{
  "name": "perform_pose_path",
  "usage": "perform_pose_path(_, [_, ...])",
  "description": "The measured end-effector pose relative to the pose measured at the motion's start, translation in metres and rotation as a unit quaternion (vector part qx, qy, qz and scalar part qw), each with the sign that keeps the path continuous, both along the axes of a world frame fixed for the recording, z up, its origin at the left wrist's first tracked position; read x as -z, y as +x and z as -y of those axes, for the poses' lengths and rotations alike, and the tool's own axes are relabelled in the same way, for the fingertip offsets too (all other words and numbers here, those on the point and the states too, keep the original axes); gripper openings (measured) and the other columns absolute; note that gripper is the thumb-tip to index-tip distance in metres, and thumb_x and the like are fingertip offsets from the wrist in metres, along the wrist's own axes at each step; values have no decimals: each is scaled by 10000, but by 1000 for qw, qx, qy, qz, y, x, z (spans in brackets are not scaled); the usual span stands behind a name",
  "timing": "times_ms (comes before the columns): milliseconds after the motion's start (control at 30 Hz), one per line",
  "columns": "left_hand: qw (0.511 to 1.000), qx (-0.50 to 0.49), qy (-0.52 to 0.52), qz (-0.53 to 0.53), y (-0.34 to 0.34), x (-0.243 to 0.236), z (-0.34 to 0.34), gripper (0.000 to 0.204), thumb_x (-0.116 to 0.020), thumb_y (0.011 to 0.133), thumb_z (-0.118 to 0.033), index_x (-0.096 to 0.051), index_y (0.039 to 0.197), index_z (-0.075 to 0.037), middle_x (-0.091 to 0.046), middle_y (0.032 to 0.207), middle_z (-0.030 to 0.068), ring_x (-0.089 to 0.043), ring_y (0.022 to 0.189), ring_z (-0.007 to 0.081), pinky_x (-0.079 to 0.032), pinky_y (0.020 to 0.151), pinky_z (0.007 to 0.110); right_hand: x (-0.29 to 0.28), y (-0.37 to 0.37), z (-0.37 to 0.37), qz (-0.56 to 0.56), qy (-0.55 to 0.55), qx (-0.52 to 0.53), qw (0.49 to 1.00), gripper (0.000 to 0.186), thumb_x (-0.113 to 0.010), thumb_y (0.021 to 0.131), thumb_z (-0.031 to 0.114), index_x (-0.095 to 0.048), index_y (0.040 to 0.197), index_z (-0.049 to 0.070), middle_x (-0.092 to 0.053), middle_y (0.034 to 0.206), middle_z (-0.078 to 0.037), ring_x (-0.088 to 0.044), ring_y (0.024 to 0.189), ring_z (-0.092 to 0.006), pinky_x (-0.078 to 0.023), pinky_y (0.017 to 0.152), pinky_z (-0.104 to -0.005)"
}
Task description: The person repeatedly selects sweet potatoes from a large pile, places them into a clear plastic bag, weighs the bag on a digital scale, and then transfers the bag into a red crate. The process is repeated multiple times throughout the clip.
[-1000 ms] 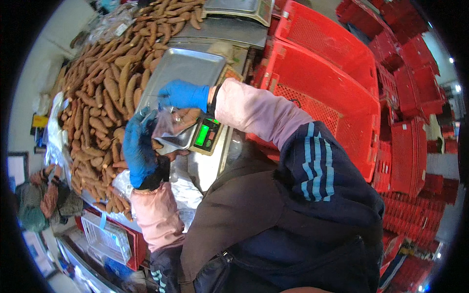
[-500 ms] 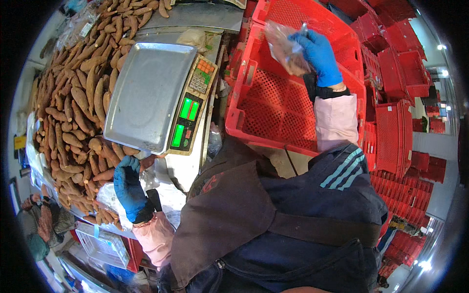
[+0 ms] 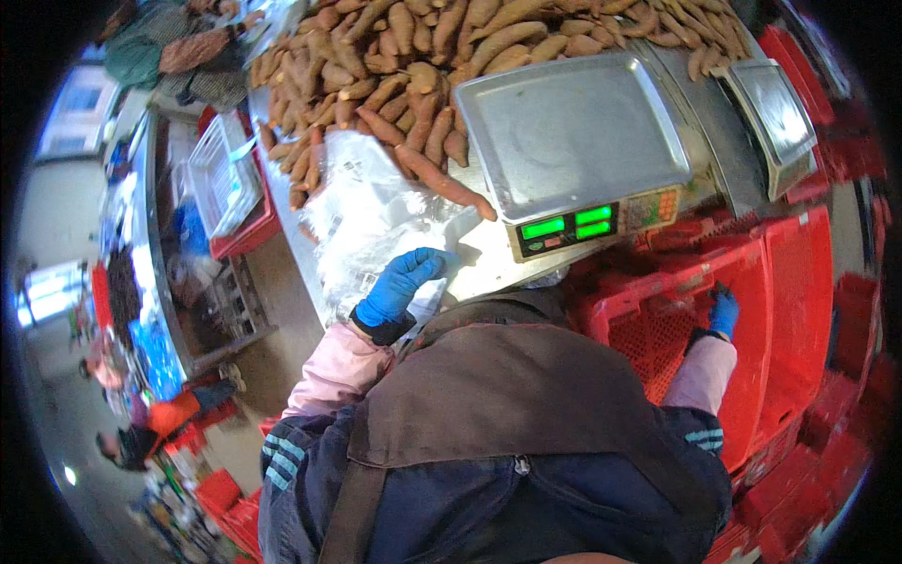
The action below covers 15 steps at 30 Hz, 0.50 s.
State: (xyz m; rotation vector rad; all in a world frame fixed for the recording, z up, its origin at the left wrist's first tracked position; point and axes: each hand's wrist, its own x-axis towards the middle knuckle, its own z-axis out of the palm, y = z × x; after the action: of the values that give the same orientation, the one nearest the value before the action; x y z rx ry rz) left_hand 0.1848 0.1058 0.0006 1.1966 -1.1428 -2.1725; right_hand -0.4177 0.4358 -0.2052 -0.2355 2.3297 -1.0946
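My left hand [image 3: 399,287], in a blue glove, is curled closed over rumpled clear plastic bags [image 3: 357,221] on the metal table; whatever its fingers hold, if anything, is hidden. My right hand [image 3: 722,313], also gloved, is down inside a red plastic crate [image 3: 648,357] at the right; its grip is unclear and no bag shows in it. A platform scale [image 3: 573,127] with green displays sits beyond my hands. A long sweet potato [image 3: 446,183] lies beside it, below a big heap of sweet potatoes [image 3: 413,56].
A second scale [image 3: 770,122] stands at the upper right, with red crates stacked along that side. A white basket [image 3: 221,179] rests in a red crate at left. A co-worker [image 3: 169,56] is at the upper left; another person [image 3: 150,428] is farther back.
The view has turned toward the table and left side. My right hand left the scale carrying a bagged item and has gone down into the crate; that bag is out of sight now.
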Motion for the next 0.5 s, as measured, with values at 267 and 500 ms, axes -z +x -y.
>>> perform_pose_path(267, [991,-97,-94,23,73,35,-21,233,-537,919,-144,-607,1073,15,-642,1020,73,-573,917,139,-446,856,274,-221,20,109,-93,-232,24,968,263,-539,880,182,-637,1097,71,-619,822,8,-353,510,-47,-247,450,-207])
perform_pose_path(500, [985,-155,-78,-11,126,52,-36,236,-533,921,-142,-605,1074,22,-642,1035,88,-585,932,151,-456,856,283,-346,250,291,-95,-249,-255,929,238,-548,878,138,-637,1082,53,-571,800,51,-375,577,-4,-245,510,-161])
